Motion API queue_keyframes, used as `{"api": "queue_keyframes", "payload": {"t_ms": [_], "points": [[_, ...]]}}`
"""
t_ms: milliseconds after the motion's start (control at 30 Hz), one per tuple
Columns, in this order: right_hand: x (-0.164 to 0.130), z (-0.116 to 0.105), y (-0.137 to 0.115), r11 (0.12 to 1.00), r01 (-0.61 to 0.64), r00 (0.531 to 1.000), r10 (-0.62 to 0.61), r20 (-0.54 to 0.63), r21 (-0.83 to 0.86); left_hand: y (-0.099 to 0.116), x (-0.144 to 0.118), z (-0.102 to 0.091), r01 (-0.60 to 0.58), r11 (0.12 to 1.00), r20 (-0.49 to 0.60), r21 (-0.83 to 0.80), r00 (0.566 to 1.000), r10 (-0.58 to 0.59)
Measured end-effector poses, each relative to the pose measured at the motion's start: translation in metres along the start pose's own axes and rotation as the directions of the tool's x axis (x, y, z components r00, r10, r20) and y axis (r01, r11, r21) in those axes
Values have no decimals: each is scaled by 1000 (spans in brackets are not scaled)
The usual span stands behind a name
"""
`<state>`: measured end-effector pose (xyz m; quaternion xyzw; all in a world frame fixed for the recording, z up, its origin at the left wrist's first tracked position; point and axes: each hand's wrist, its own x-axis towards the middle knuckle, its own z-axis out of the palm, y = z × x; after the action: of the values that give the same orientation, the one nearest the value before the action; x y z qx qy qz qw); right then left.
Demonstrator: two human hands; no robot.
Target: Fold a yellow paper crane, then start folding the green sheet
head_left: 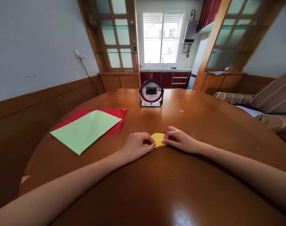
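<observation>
A small piece of folded yellow paper (158,139) lies on the wooden table between my two hands. My left hand (138,143) pinches its left end, thumb and fingers closed around it. At the right end my right hand (178,139) grips the edge between thumb and curled fingers. Parts of the yellow paper are covered by my fingers, so its full outline cannot be made out. To the left, a light green sheet (86,130) rests on top of a red sheet (116,127), both with creases.
A purple desk fan (151,93) stands toward the far side of the brown table (143,194). A tiny white scrap (181,110) lies right of the fan. Cushions or fabric (272,97) sit at the right beyond the table edge, and a black cord (88,75) hangs from a wall socket.
</observation>
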<state>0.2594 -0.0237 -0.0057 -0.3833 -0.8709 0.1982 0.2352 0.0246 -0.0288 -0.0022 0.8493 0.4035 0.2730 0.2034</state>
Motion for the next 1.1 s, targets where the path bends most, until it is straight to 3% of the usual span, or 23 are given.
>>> {"api": "queue_keyframes", "payload": {"t_ms": [100,267,533,767,1100], "points": [[1,1,-2,999,-43,999,43,-2,-3,-1,0,2,-25,998,-17,50,1000,26],[2,4,-2,998,-59,998,59,-27,-2,-5,-3,6,-162,971,-25,173,985,169],[3,8,3,998,-65,996,65,-59,2,-14,-7,4,-413,851,81,323,908,411],[5,10,3,997,-76,994,77,-72,15,-11,-9,4,-431,812,140,394,901,410],[5,10,2,996,-93,993,93,-76,4,-10,-8,6,-365,846,102,388,930,354]]}}
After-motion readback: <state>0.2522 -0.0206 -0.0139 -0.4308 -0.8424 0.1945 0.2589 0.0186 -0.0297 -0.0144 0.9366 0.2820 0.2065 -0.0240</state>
